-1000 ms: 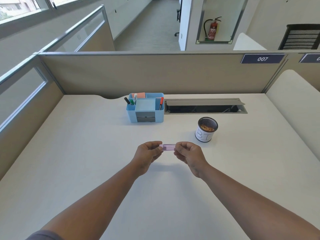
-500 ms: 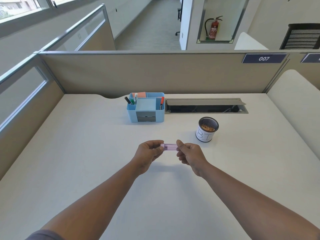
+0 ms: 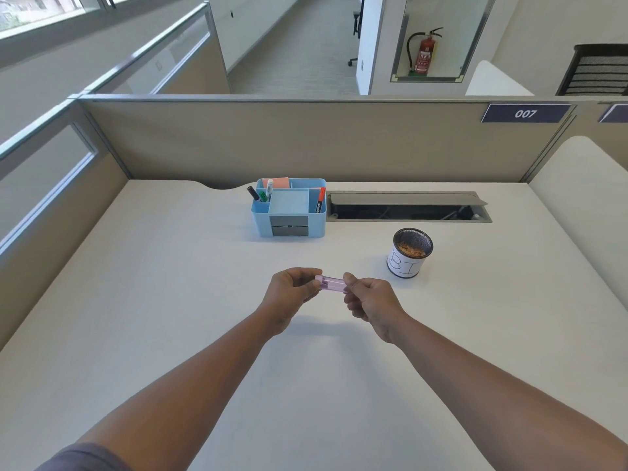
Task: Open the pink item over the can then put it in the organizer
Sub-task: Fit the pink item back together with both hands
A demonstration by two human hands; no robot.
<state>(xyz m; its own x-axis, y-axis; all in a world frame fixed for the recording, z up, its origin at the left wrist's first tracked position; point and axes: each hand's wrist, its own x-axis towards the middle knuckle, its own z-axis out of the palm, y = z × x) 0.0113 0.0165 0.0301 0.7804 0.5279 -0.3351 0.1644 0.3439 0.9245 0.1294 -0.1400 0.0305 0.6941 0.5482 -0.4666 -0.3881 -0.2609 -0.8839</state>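
Note:
A small translucent pink item (image 3: 331,284) is held level above the desk between both hands. My left hand (image 3: 293,294) pinches its left end and my right hand (image 3: 368,302) pinches its right end. Dark lines show inside the pink body near the left end. The can (image 3: 407,253), a black mesh cup with a white paper wrap, stands to the right and farther back, with brownish shavings inside. The blue organizer (image 3: 289,209) sits at the back of the desk, holding markers and sticky notes.
An open cable tray (image 3: 407,207) runs along the back of the white desk (image 3: 136,317), right of the organizer. Beige partition walls (image 3: 306,144) enclose the desk at the back and left. A second desk surface (image 3: 584,198) adjoins on the right.
The hands have drawn slightly apart, and more of the pink item shows between them than a second ago. The can and organizer stay in place.

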